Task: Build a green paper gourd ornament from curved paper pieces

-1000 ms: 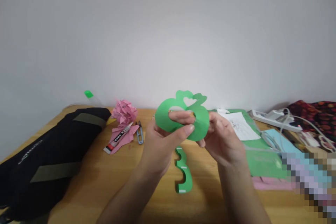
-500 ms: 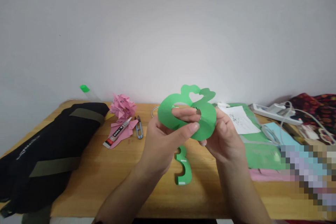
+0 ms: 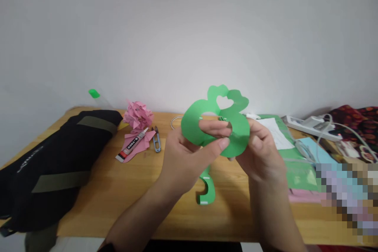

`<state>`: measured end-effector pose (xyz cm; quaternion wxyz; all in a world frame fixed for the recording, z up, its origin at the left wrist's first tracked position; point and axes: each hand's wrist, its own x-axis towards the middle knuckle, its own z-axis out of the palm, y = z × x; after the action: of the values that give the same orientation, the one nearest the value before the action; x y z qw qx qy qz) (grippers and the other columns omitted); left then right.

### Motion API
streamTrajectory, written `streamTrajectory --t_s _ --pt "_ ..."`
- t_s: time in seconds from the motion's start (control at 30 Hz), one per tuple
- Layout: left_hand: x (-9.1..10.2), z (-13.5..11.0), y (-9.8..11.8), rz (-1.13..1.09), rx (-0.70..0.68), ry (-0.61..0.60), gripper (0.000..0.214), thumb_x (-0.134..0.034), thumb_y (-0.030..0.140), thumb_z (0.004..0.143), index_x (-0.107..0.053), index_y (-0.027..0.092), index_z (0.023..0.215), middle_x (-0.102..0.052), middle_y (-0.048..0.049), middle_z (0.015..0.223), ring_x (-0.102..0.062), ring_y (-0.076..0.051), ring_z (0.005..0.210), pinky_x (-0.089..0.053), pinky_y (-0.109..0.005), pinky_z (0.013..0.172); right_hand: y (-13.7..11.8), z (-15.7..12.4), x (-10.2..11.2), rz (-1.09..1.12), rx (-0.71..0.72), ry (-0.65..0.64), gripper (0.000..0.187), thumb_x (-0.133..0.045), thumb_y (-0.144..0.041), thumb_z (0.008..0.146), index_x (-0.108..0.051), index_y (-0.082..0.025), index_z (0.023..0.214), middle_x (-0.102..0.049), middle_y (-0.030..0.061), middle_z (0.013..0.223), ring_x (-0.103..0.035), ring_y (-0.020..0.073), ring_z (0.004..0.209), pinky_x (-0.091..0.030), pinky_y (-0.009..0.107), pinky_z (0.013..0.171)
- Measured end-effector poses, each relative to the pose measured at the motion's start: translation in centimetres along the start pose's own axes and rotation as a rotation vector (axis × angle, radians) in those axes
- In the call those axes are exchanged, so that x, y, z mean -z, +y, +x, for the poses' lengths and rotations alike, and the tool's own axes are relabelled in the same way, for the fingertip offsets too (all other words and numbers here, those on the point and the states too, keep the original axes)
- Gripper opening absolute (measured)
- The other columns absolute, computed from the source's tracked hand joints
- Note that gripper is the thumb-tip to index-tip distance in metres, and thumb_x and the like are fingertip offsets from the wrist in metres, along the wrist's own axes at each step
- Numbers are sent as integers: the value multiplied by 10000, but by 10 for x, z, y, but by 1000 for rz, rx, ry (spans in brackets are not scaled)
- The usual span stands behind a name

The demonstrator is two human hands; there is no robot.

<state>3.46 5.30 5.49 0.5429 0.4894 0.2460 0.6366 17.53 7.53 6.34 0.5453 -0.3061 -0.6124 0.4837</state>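
A green paper cutout (image 3: 192,120) with rounded lobes and a heart-shaped opening is held up above the table between both hands. My left hand (image 3: 189,161) pinches its lower part, thumb in front and fingers showing through the large opening. At the right edge, my right hand (image 3: 262,149) grips the same cutout with curled fingers; some fingertips are behind the paper. Below them on the table lies a curved green paper piece (image 3: 210,192) with small white strips on it, its upper end partly hidden by my left hand.
To the left are a black bag (image 3: 67,149), a pink paper flower (image 3: 138,114), a glue tube (image 3: 131,145) on pink scraps and small thread snips (image 3: 156,139). On the right lie a white drawing sheet (image 3: 276,134), green sheets (image 3: 301,177) and a power strip (image 3: 310,126) with cables.
Both hands and the green cutout have shifted slightly right and the cutout sits a little higher. Its heart-shaped opening shows more fully. Both hands keep their hold.
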Motion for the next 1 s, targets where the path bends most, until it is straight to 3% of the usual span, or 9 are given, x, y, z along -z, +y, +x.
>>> streamTrajectory --t_s 0.17,0.43,0.57,0.77,0.83,1.0 --pt "3 -2 7 223 -71 64 196 -711 123 772 -714 288 878 -761 68 874 -731 -166 847 -637 -307 784 -1 -3 3 18 -12 70 335 -786 -540 661 -631 -246 699 -641 -33 545 -620 153 444 -546 283 396" --pt "3 -3 12 537 -265 104 225 -693 65 765 -717 256 880 -768 50 903 -737 -148 810 -629 -273 769 -6 -14 11 -97 58 141 46 -770 -247 756 -726 -250 767 -688 -44 605 -653 112 488 -572 215 474" --pt "3 -1 12 619 -331 72 206 -675 63 768 -706 232 882 -771 27 905 -738 -148 771 -629 -263 695 -10 -15 11 -164 59 181 72 -780 -197 738 -721 -239 736 -676 -51 585 -641 88 472 -535 167 455" --pt "2 1 12 597 -312 64 210 -665 35 753 -708 211 860 -772 19 883 -738 -135 757 -628 -238 715 -13 -18 11 -229 85 187 101 -772 -156 737 -705 -231 728 -648 -64 556 -615 80 444 -505 167 429" --pt "2 0 11 567 -277 68 216 -669 37 753 -710 220 861 -771 19 884 -739 -147 760 -631 -256 711 -13 -19 9 -261 128 183 105 -762 -147 748 -702 -231 767 -653 -59 603 -613 78 469 -513 181 448" --pt "1 -2 10 494 -249 94 215 -684 43 747 -710 220 865 -761 25 835 -718 -121 729 -602 -222 683 -13 -21 -1 -410 350 330 313 -776 -57 692 -666 -250 912 -658 -37 816 -629 95 655 -538 222 563"
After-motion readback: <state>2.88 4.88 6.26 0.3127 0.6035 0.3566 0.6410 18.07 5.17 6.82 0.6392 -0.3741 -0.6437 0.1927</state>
